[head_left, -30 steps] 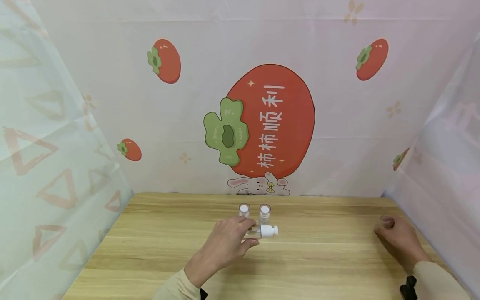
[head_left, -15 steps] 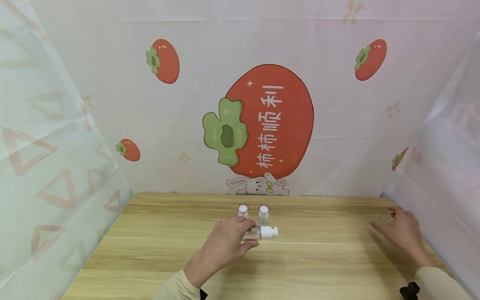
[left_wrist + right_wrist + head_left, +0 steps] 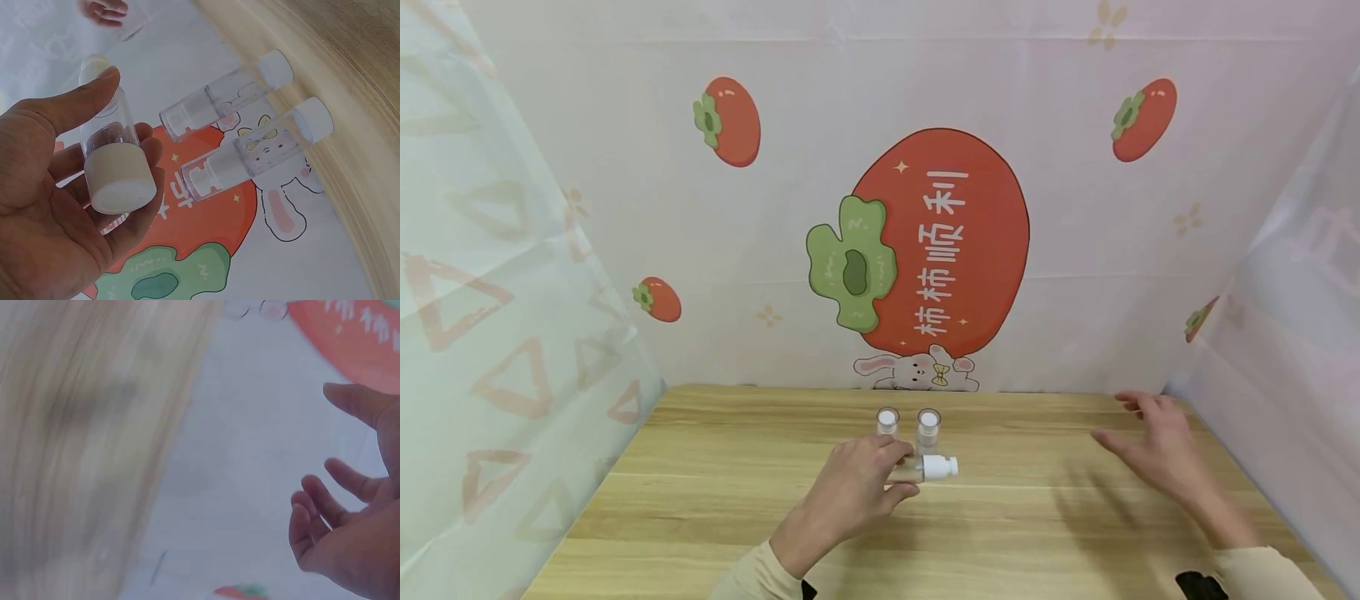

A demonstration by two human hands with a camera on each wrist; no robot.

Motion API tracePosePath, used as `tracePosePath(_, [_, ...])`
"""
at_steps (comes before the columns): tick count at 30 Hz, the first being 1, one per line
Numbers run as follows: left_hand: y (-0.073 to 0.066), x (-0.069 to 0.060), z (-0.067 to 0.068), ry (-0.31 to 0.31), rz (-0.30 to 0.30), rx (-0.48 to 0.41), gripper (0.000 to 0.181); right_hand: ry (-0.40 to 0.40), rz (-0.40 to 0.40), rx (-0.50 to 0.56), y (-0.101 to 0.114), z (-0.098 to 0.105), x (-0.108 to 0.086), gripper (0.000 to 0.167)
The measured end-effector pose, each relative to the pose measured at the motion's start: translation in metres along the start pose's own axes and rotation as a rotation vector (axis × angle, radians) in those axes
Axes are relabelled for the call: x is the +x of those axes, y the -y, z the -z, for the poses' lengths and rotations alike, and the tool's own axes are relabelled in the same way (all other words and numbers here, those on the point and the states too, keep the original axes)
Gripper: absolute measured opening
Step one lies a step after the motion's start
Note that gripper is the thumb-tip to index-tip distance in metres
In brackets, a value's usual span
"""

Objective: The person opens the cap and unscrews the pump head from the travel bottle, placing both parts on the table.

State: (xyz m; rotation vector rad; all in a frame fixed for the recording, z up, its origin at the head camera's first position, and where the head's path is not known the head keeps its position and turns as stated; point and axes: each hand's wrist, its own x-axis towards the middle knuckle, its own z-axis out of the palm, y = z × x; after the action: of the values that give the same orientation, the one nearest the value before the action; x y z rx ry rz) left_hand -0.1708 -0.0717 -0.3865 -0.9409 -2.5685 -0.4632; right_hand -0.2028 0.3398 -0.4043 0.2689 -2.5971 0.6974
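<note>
"What's around?"
"Two standing bottles (image 3: 887, 419) (image 3: 928, 427), one partly behind my left hand (image 3: 853, 483), which grips a sideways bottle (image 3: 936, 468) over the table (image 3: 700, 483)."
"And your right hand (image 3: 1161, 446)?"
"Spread wide; it's moved inward from the table's right side."

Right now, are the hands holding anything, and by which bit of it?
The left hand holds a bottle round its body, with the white top sticking out of the grip. The right hand holds nothing.
</note>
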Motion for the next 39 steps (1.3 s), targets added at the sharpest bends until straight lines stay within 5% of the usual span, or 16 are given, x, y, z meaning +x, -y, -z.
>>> tracePosePath(8, [-0.001,0.0,0.0,-0.005,-0.012,0.016,0.035,0.076,0.13,0.127,0.05,-0.01,-0.003,0.051])
tracePosePath(15, [-0.005,0.0,0.002,0.0,-0.016,0.024,0.035,0.119,0.209,0.362,0.08,-0.022,-0.007,0.033])
tracePosePath(25, [-0.009,0.002,0.0,-0.016,-0.03,0.033,0.036,0.316,0.2,0.55,0.107,-0.037,-0.011,0.026])
tracePosePath(39, [-0.014,0.003,-0.003,-0.038,-0.058,0.046,0.036,0.411,0.272,0.68,0.129,-0.056,-0.01,0.025])
